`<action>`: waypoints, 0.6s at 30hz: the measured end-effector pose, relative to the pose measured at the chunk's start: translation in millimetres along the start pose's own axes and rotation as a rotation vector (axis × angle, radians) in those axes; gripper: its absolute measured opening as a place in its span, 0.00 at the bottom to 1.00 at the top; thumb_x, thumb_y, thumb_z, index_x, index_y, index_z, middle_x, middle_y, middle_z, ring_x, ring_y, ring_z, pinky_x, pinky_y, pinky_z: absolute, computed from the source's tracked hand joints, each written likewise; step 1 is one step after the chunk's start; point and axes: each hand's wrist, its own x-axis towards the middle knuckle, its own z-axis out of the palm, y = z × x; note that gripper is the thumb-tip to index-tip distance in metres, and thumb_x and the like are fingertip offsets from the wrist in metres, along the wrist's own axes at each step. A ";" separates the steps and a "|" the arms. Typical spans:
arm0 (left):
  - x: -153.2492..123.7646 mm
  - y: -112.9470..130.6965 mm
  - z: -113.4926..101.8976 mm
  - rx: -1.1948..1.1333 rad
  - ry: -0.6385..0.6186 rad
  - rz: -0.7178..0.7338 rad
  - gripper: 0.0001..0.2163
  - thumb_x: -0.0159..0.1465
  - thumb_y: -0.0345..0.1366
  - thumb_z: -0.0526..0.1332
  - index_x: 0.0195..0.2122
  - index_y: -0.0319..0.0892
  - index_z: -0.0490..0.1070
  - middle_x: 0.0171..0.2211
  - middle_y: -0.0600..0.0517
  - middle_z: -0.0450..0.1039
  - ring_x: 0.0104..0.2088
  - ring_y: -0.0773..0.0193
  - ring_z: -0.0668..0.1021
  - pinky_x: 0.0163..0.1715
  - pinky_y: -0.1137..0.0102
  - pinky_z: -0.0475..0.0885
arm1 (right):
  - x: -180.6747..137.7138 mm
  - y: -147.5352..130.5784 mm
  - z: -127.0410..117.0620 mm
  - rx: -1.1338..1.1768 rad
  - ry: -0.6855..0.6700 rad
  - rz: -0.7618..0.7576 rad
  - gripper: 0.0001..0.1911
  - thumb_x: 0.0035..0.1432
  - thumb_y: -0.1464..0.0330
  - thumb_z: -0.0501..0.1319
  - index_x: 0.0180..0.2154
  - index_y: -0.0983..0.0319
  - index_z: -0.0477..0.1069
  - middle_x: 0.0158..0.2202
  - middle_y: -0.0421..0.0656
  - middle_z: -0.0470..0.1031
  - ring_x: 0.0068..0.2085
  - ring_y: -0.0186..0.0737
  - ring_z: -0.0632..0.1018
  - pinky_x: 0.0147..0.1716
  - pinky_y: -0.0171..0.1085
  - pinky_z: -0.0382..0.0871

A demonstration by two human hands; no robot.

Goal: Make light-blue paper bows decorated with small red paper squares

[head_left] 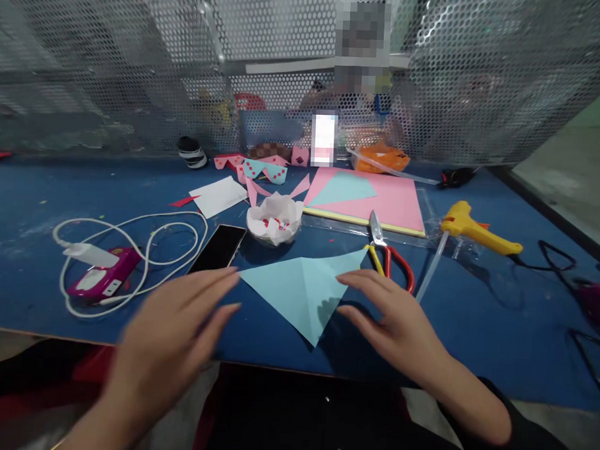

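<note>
A light blue sheet of paper [305,291], folded into a triangle, lies on the blue table with a crease down its middle and one corner pointing at me. My left hand [166,332], slightly blurred, hovers by the paper's left corner with thumb and fingers apart, holding nothing. At the right side, my right hand [390,313] is open too, its fingertips over the paper's right edge and casting a shadow there; whether they touch it I cannot tell. Just behind that hand, red-handled scissors [378,231] lie close to the paper's right corner.
Behind the paper stand a white paper bowl [274,219] with small red bits and a black phone [218,248]. Left is a purple power strip [104,274] with a white cable. A yellow glue gun [477,230] lies right. Pink paper [399,205] sits farther back, before a perforated metal screen [285,90].
</note>
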 end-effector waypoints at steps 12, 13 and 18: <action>144.1 76.0 81.9 -0.002 -0.387 -0.090 0.15 0.64 0.44 0.64 0.45 0.37 0.73 0.44 0.41 0.74 0.40 0.47 0.81 0.35 0.58 0.75 | -9.7 -1.8 20.0 -0.074 -0.157 -0.052 0.15 0.63 0.69 0.62 0.51 0.64 0.72 0.48 0.50 0.78 0.47 0.48 0.79 0.45 0.48 0.76; 144.2 74.1 82.7 -0.009 -0.387 -0.085 0.14 0.63 0.43 0.64 0.43 0.38 0.73 0.43 0.43 0.74 0.39 0.49 0.81 0.35 0.59 0.75 | -9.8 -0.9 20.9 -0.074 -0.158 -0.048 0.15 0.62 0.69 0.62 0.51 0.64 0.72 0.48 0.50 0.78 0.47 0.47 0.79 0.45 0.48 0.76; 136.1 76.1 71.2 -0.099 -0.357 -0.019 0.11 0.65 0.36 0.63 0.47 0.41 0.71 0.48 0.47 0.73 0.38 0.58 0.80 0.37 0.63 0.75 | -10.9 -1.9 21.0 -0.140 -0.235 -0.183 0.22 0.55 0.74 0.64 0.53 0.67 0.71 0.52 0.54 0.76 0.52 0.50 0.76 0.50 0.51 0.74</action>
